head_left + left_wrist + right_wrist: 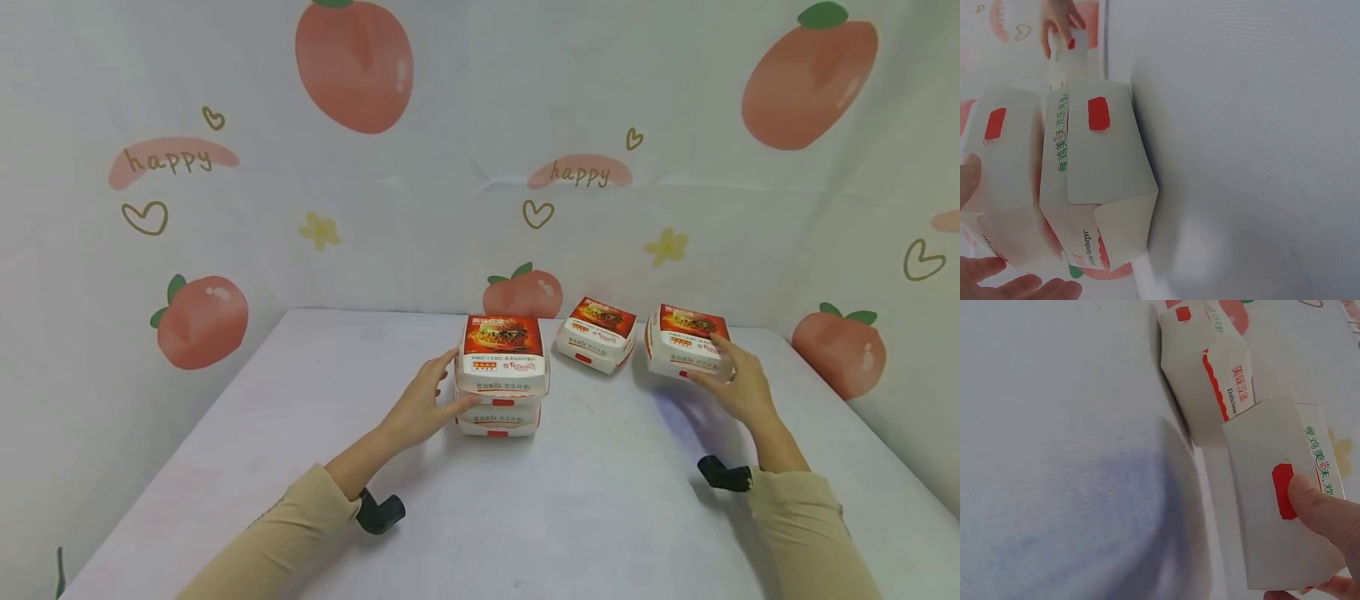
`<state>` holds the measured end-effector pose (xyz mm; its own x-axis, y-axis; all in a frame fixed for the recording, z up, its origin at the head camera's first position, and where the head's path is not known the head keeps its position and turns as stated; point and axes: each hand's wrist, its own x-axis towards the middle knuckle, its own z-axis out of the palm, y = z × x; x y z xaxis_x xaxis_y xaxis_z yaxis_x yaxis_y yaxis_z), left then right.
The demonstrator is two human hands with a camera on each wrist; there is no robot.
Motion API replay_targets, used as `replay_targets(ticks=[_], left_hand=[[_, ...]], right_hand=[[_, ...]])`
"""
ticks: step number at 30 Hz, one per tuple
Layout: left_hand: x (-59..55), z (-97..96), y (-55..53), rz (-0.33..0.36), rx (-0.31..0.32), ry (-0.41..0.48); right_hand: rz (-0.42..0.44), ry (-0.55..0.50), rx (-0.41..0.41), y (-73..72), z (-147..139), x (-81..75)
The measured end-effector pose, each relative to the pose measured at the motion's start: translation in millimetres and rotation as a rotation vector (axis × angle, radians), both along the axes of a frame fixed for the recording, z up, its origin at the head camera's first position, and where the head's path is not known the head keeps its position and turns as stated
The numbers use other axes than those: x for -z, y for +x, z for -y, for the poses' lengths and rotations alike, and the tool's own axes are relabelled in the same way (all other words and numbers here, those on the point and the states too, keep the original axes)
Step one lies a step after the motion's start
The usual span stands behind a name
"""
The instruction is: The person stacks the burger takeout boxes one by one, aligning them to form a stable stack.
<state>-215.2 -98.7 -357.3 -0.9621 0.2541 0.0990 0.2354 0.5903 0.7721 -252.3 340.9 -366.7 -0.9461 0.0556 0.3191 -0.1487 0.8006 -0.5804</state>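
In the head view two burger boxes stand stacked near the table's middle. My left hand (422, 406) is at the left side of the upper burger box (501, 354), thumb at its front and fingers along its side. The lower burger box (498, 419) rests on the table under it. On the right, my right hand (741, 385) holds another burger box (686, 346) by its near right corner. In the right wrist view the thumb presses by the red tab of this box (1266, 519), which is raised off the table. Its far fingers are mostly hidden.
A further burger box (597, 333) sits turned at an angle at the table's back, just left of the held one. The white table (585, 517) meets a printed backdrop (450, 208) behind the boxes. Black wrist-worn pieces (380, 512) stick out below both sleeves.
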Motion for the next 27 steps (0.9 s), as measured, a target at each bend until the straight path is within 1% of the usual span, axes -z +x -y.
replay_targets(ticks=[9,18,27], left_hand=[[0.0,1.3,-0.8,-0.003,0.005,-0.009],[-0.9,0.9,-0.1,0.008,0.003,-0.006],[2.1,1.4,-1.5,-0.009,0.007,-0.01]], right_hand=[[-0.052,0.009,-0.014,1.9,3,-10.5],[-0.026,0.007,0.0,5.9,10,-20.9],[-0.062,0.025,-0.009,11.0,18,-30.8]])
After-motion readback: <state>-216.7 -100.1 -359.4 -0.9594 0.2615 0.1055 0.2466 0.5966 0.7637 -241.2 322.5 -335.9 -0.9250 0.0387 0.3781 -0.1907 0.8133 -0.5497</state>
